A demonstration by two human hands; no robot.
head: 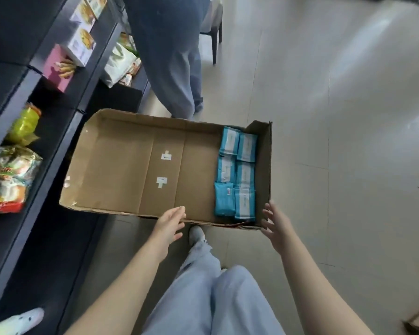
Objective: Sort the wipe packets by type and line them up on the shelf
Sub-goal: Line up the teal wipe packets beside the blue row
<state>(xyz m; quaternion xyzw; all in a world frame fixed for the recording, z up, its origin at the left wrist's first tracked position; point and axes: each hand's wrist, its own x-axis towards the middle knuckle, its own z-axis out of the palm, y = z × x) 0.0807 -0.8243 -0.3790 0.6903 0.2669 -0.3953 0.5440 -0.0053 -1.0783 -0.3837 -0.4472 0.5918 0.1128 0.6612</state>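
Wide, shallow brown cardboard box (121, 170) on the pale tiled floor (336, 117), just beside a dark shelf unit (56, 131) stocked with colourful snack bags (10, 175). Packed flat into the box's right end, against its right wall, in two columns: blue-and-white plastic wipe packets (236, 175), none on the shelf yet. Left hand (169, 223) at the near rim, fingers (177, 213) straight and close together, holding nothing. Right hand (275, 228) at the near right corner, fingers spread apart, also gripping nothing. Contact with the cardboard: cannot tell. Beyond the box, another person's blue-grey trousers (169, 56).
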